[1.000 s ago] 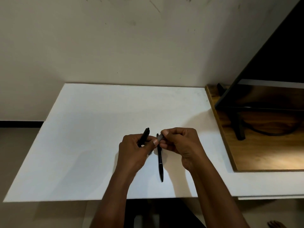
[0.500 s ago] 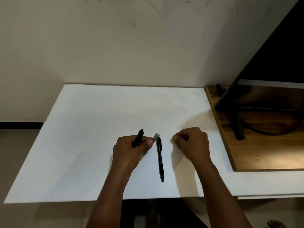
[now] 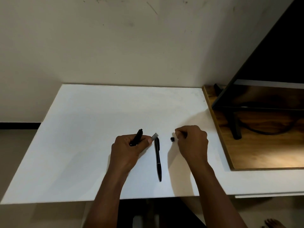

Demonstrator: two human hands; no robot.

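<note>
here: left hand clamped on black pen and grey piece; second pen flat on desk towards front edge; right hand curled at small black cap, grip unclear.

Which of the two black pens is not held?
The pen lying on the table between left hand and right hand; the left hand grips the other pen.

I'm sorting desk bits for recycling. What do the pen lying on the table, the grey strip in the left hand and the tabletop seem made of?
Pen: probably plastic, black with a dull sheen.
Grey strip, pinched by the left hand: flat, thin, pale, perhaps metal; too small to be sure.
Tabletop: smooth matt white board, likely laminate.
</note>
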